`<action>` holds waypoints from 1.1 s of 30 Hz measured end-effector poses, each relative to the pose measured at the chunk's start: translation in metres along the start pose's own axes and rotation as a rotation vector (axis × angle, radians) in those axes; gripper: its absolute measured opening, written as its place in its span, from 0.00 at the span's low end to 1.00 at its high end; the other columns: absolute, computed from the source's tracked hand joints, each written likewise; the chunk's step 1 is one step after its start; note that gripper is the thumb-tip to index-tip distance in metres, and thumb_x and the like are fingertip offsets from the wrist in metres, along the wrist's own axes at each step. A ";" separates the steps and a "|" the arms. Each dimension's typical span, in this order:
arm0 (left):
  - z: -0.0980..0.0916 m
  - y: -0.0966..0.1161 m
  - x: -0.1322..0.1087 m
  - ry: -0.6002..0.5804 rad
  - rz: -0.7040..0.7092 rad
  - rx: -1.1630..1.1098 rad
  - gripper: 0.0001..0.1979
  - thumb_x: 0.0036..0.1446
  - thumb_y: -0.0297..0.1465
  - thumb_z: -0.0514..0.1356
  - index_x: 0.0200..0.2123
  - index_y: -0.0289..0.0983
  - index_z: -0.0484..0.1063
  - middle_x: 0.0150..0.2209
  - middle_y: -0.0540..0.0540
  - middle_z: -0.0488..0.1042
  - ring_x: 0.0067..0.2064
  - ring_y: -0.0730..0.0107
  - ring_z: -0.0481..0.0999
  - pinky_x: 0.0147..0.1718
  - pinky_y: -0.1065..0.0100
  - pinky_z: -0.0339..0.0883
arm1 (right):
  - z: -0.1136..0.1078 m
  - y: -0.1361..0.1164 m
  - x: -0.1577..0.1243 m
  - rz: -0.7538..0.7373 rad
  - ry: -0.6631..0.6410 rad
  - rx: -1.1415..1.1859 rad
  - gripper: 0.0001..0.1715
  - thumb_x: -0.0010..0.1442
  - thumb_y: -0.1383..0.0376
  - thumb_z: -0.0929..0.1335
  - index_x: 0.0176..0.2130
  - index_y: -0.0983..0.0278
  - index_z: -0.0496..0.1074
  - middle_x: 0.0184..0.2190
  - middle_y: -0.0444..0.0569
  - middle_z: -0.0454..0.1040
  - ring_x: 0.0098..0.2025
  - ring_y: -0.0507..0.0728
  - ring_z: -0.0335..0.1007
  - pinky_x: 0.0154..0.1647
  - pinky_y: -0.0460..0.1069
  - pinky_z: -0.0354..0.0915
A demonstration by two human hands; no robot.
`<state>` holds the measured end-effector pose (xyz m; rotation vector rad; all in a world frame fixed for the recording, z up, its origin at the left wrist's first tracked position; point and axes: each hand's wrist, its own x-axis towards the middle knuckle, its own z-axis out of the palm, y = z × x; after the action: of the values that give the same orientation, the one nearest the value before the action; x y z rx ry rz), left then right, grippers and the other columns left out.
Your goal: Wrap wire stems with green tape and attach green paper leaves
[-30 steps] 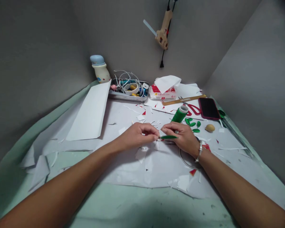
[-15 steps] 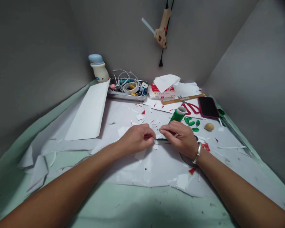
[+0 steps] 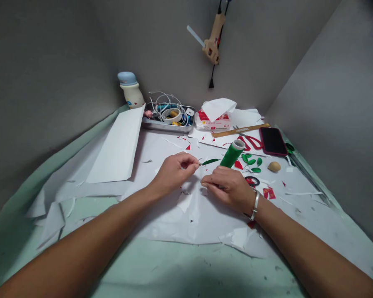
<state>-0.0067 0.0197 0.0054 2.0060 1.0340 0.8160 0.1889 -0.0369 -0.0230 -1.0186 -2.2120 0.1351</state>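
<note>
Left hand (image 3: pixel 175 171) has drawn away from the right, pinching a slim green leaf cutout (image 3: pixel 210 162) at upper centre; I cannot tell what the curled right hand (image 3: pixel 226 188) grips, just below the green tape roll (image 3: pixel 232 154)

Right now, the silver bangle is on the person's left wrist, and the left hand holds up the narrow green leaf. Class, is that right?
No: the silver bangle is on the right wrist, as the head view shows; the left hand does hold up the narrow green leaf.

The camera sits on my head, looking forward and down across the desk (image 3: pixel 180 265) from its near edge, close above my left hand (image 3: pixel 175 174) and right hand (image 3: pixel 228 190), facing the grey walls (image 3: pixel 49 82) at the far side.
</note>
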 end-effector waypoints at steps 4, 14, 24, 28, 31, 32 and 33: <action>0.004 -0.002 -0.002 -0.080 0.102 0.214 0.07 0.54 0.26 0.57 0.31 0.35 0.76 0.31 0.47 0.73 0.33 0.69 0.70 0.35 0.67 0.63 | -0.006 -0.002 0.002 -0.001 0.099 -0.020 0.10 0.64 0.66 0.66 0.37 0.64 0.77 0.24 0.46 0.73 0.27 0.52 0.62 0.32 0.48 0.61; -0.004 0.009 -0.003 -0.332 0.137 -0.073 0.07 0.56 0.29 0.58 0.33 0.38 0.77 0.34 0.48 0.76 0.37 0.69 0.73 0.41 0.65 0.65 | -0.009 0.017 0.003 0.357 0.153 0.236 0.07 0.62 0.65 0.68 0.34 0.62 0.77 0.30 0.46 0.77 0.31 0.52 0.71 0.34 0.47 0.65; 0.003 -0.001 -0.002 -0.015 0.082 0.138 0.07 0.57 0.29 0.57 0.33 0.36 0.76 0.35 0.46 0.75 0.37 0.67 0.73 0.37 0.66 0.65 | 0.002 -0.005 0.000 -0.008 -0.055 -0.069 0.10 0.63 0.67 0.65 0.35 0.64 0.77 0.24 0.46 0.73 0.29 0.53 0.64 0.33 0.49 0.61; 0.008 -0.010 -0.003 -0.128 0.260 0.378 0.09 0.56 0.25 0.57 0.34 0.37 0.77 0.32 0.46 0.74 0.36 0.67 0.72 0.38 0.65 0.64 | -0.004 -0.002 0.001 -0.020 0.033 -0.096 0.10 0.64 0.66 0.65 0.37 0.64 0.77 0.25 0.47 0.74 0.28 0.53 0.63 0.32 0.48 0.60; 0.009 -0.010 -0.003 -0.248 0.373 0.365 0.09 0.57 0.24 0.57 0.35 0.37 0.78 0.32 0.47 0.73 0.35 0.67 0.72 0.38 0.65 0.64 | -0.008 0.005 0.002 0.091 0.104 -0.009 0.09 0.63 0.66 0.66 0.36 0.64 0.77 0.24 0.46 0.74 0.28 0.52 0.65 0.33 0.48 0.62; 0.008 -0.009 -0.003 -0.270 0.385 0.319 0.09 0.57 0.25 0.57 0.36 0.37 0.78 0.32 0.46 0.74 0.36 0.68 0.73 0.39 0.65 0.64 | -0.009 0.007 0.003 0.143 0.125 0.034 0.09 0.63 0.66 0.66 0.35 0.63 0.77 0.24 0.45 0.74 0.28 0.52 0.66 0.33 0.47 0.62; 0.007 -0.006 -0.004 -0.278 0.381 0.263 0.09 0.58 0.25 0.57 0.36 0.37 0.78 0.33 0.46 0.74 0.37 0.68 0.73 0.39 0.65 0.64 | -0.010 0.009 0.004 0.197 0.145 0.080 0.09 0.63 0.66 0.67 0.34 0.63 0.77 0.25 0.45 0.75 0.29 0.52 0.67 0.33 0.47 0.63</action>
<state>-0.0052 0.0170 -0.0043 2.5046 0.6332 0.5859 0.1996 -0.0297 -0.0167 -1.1624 -1.9589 0.2293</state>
